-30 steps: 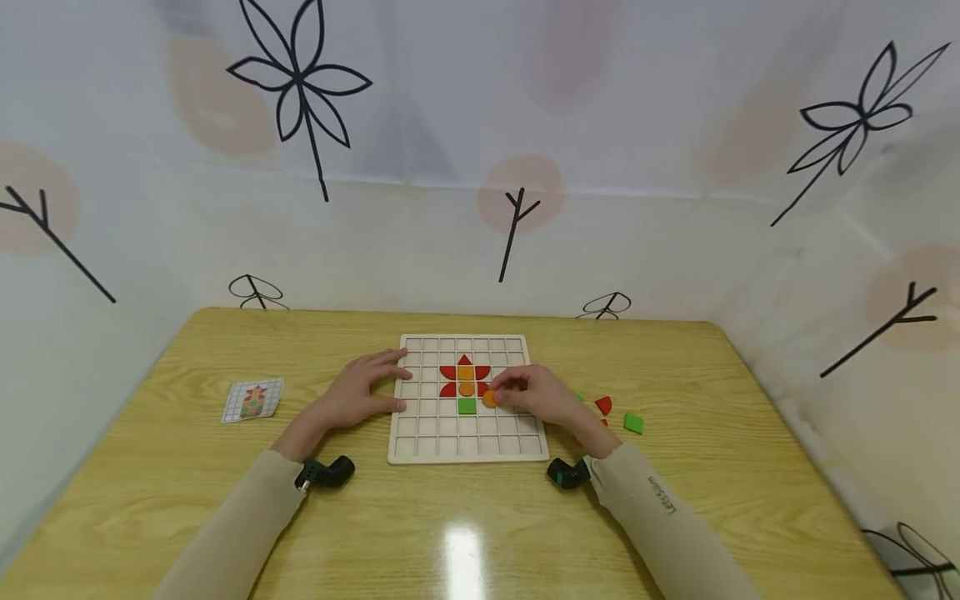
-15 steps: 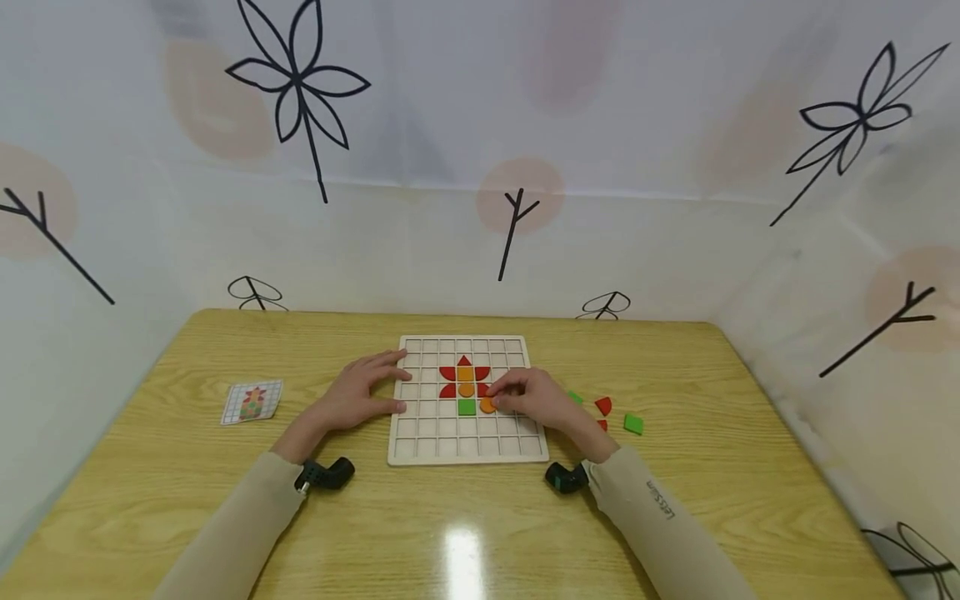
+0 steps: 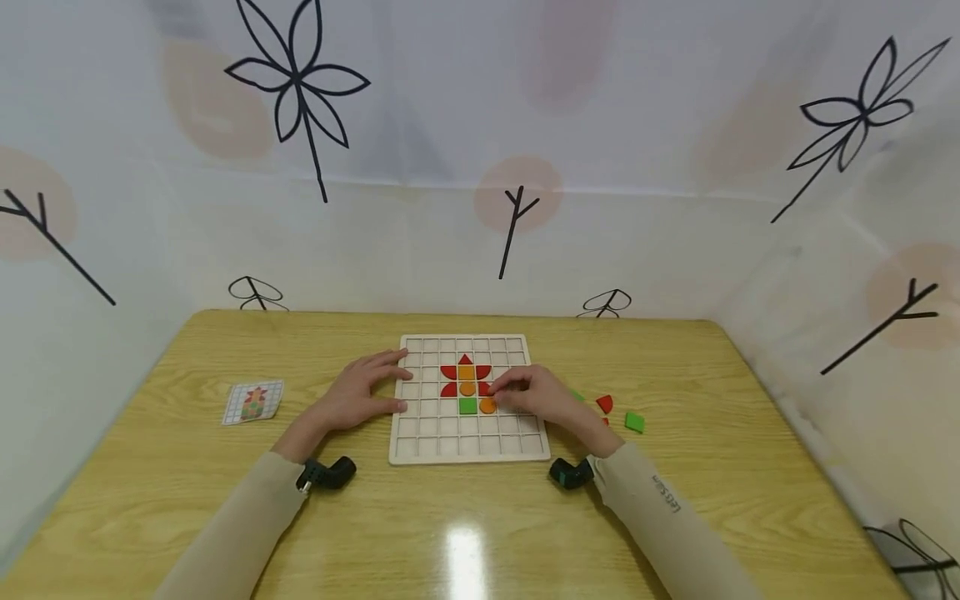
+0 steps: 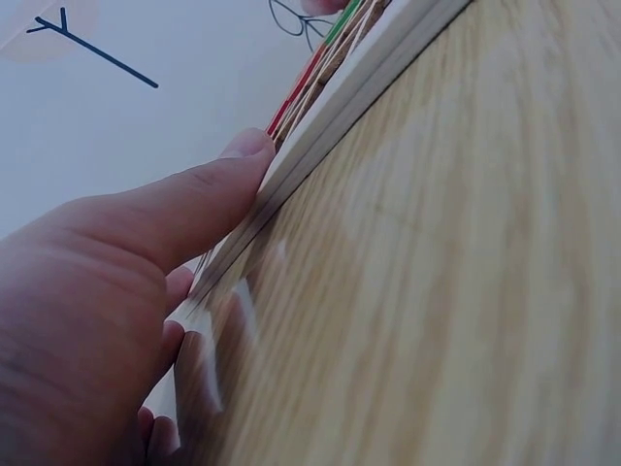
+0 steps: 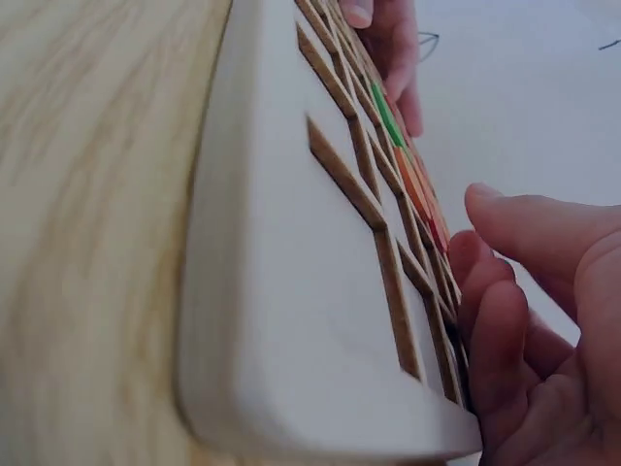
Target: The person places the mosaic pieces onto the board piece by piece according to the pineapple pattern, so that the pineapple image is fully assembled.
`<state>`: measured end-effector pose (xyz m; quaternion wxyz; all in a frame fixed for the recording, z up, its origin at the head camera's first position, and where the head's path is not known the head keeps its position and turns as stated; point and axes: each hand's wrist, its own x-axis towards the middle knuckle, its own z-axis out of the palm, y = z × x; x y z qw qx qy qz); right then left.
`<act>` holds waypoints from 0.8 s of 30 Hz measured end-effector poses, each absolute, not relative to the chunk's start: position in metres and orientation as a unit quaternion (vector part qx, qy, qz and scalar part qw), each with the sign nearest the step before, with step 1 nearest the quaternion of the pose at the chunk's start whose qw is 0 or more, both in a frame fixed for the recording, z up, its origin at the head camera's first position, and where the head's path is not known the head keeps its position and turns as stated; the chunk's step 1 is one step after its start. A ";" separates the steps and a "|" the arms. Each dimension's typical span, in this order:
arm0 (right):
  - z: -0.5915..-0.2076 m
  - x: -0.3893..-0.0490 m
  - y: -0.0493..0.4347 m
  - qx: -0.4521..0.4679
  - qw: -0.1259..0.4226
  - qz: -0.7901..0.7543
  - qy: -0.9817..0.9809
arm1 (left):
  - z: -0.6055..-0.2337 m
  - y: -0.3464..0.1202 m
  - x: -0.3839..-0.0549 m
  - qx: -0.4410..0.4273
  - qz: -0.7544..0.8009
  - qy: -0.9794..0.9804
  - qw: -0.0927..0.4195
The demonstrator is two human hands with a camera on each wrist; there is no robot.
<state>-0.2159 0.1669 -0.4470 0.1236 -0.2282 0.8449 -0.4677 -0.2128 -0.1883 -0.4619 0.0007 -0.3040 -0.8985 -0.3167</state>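
A white grid board [image 3: 427,448] lies on the table. Set into its cells are a red triangle [image 3: 465,360], red quarter-circle pieces [image 3: 448,372], an orange square [image 3: 467,372], an orange disc [image 3: 467,388] and a green square [image 3: 468,406]. To the right of the green square, another orange disc [image 3: 487,405] sits in its cell. My right hand [image 3: 536,393] hovers at this disc, thumb and index finger [image 5: 470,250] apart in the right wrist view. My left hand [image 3: 360,390] rests along the board's left edge, its thumb [image 4: 218,184] touching the rim.
Right of the board lie loose pieces: a red quarter-circle [image 3: 604,404], a green square [image 3: 634,422] and others partly hidden by my right wrist. A printed pattern card [image 3: 252,402] lies at the left. Patterned cloth [image 3: 420,242] stands behind the wooden table [image 3: 375,533].
My right hand has brought the orange disc down and left into the cell beside the green square, and its fingertips have parted from it. My left hand has stayed put.
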 end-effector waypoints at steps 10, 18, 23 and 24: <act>-0.429 -0.222 0.187 -0.210 0.120 -0.546 0.803 | -0.462 -0.189 -0.213 -0.300 -0.317 -0.900 0.003; -0.415 -0.221 0.231 -0.192 0.069 -0.512 0.835 | -0.464 -0.188 -0.214 -0.305 -0.319 -0.897 0.006; -0.419 -0.220 0.260 -0.203 0.065 -0.438 0.873 | -0.461 -0.186 -0.213 -0.310 -0.322 -0.894 0.009; -0.420 -0.220 0.263 -0.205 0.073 -0.433 0.875 | -0.460 -0.186 -0.213 -0.311 -0.321 -0.895 0.011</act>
